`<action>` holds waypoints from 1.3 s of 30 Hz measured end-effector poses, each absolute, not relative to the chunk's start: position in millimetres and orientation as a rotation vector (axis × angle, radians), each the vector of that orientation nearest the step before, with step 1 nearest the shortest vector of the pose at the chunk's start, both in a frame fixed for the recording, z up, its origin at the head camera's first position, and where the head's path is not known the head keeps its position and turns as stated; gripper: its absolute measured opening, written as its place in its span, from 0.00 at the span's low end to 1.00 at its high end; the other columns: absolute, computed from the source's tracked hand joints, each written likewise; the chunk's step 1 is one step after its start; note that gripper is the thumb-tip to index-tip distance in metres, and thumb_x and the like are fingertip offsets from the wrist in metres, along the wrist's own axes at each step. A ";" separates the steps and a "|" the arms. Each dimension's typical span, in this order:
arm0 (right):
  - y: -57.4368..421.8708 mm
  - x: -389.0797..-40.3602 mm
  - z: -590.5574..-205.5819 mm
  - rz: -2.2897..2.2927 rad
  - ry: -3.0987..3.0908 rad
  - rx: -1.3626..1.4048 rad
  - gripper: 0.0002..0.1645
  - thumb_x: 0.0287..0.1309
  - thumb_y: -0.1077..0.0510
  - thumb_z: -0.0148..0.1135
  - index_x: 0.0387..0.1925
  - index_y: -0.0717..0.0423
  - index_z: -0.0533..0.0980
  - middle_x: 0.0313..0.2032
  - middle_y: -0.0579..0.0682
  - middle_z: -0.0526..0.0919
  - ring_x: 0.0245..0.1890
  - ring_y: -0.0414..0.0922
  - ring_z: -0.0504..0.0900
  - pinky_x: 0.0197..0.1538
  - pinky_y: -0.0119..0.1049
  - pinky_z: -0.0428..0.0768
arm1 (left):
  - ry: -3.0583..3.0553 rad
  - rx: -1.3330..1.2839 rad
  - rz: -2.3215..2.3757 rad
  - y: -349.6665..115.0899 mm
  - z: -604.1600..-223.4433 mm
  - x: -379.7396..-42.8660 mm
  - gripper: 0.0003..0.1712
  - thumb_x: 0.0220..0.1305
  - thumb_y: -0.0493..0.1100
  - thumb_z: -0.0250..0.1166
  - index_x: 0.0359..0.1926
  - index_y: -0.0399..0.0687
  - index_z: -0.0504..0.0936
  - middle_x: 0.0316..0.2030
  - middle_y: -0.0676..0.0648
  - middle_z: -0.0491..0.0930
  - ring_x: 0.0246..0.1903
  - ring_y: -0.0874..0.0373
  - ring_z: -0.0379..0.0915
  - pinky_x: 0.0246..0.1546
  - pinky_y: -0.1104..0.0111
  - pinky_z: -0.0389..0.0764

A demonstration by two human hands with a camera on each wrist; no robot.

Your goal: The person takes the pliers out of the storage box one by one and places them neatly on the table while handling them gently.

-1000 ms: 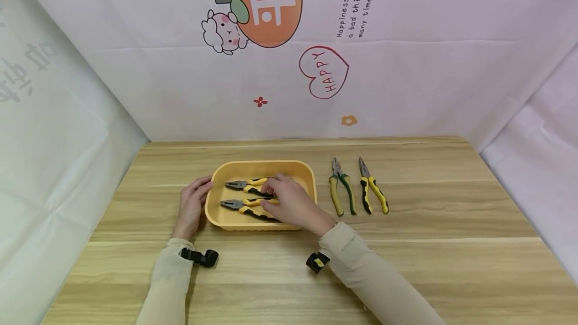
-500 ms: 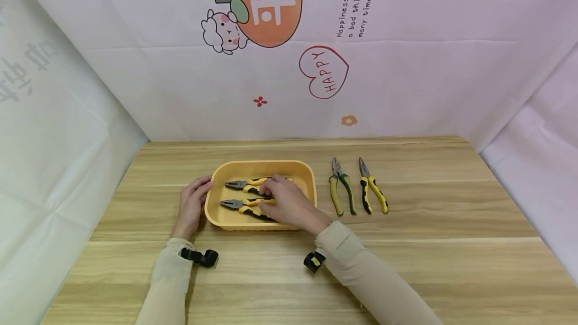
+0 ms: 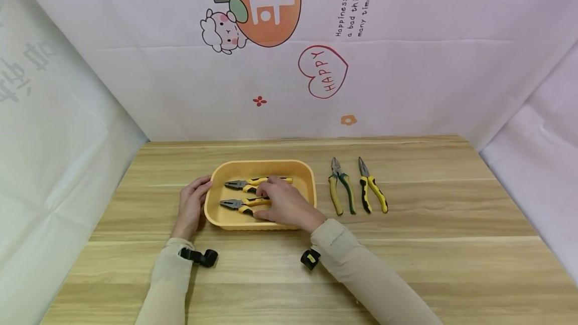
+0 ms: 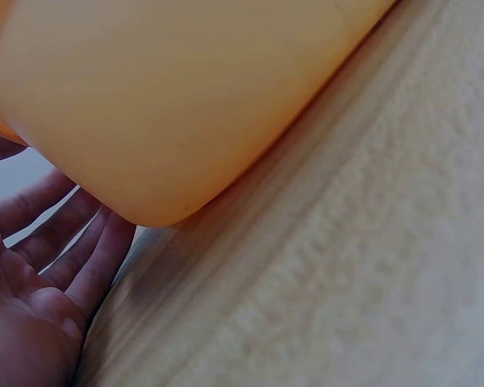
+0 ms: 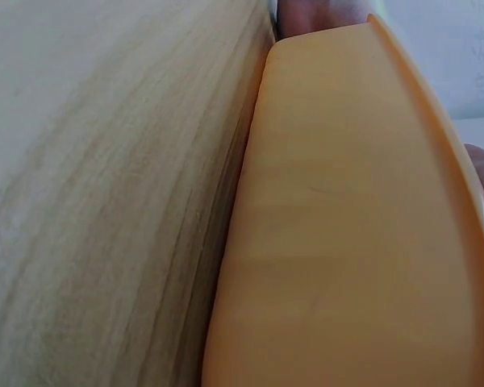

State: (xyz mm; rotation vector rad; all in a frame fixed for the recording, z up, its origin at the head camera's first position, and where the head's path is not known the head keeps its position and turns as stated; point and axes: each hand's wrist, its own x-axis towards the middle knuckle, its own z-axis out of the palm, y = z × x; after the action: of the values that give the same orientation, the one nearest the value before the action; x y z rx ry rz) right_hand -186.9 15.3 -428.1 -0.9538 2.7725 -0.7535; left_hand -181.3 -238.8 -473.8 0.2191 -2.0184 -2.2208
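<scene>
A yellow plastic tray (image 3: 253,165) holds two pairs of combination pliers with yellow-and-black handles. My left hand (image 3: 191,204) touches the tray's left end; in the left wrist view its straight fingers (image 4: 52,234) lie against the outer wall. Inside the tray, my right hand (image 3: 286,204) grips the nearer pliers (image 3: 232,204) by the handles, thumb on the near side and bent fingers on the far side. That hand hides the handle ends. Just beyond lie the farther pliers (image 3: 237,184), their handles partly covered by my fingers. Both pliers point left.
Right of the tray, pliers with green handles (image 3: 335,189) and long-nose pliers with yellow-and-black handles (image 3: 365,187) lie on the wooden table (image 3: 429,204), jaws pointing away. A white printed cloth (image 3: 406,89) hangs behind the table.
My right hand has shifted slightly left over the nearer pliers, its thumb moving toward the tray's near side. The left hand, tray and pliers stay where they were.
</scene>
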 end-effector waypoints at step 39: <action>9.3 -191.6 -432.4 -0.458 2.776 -1.047 0.32 0.47 0.47 0.83 0.55 0.49 0.84 0.47 0.45 0.79 0.44 0.42 0.77 0.41 0.35 0.79 | -2.001 0.201 -2.230 -238.9 -474.2 -180.7 0.22 0.77 0.36 0.54 0.61 0.18 0.71 0.44 0.54 0.81 0.43 0.64 0.84 0.47 0.73 0.83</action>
State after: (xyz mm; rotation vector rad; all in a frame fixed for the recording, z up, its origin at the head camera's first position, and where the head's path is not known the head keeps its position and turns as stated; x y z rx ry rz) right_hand -191.6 9.3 -432.4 -1.0472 2.7756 -0.4583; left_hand -180.7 -238.9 -474.2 0.2015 -2.0012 -2.2305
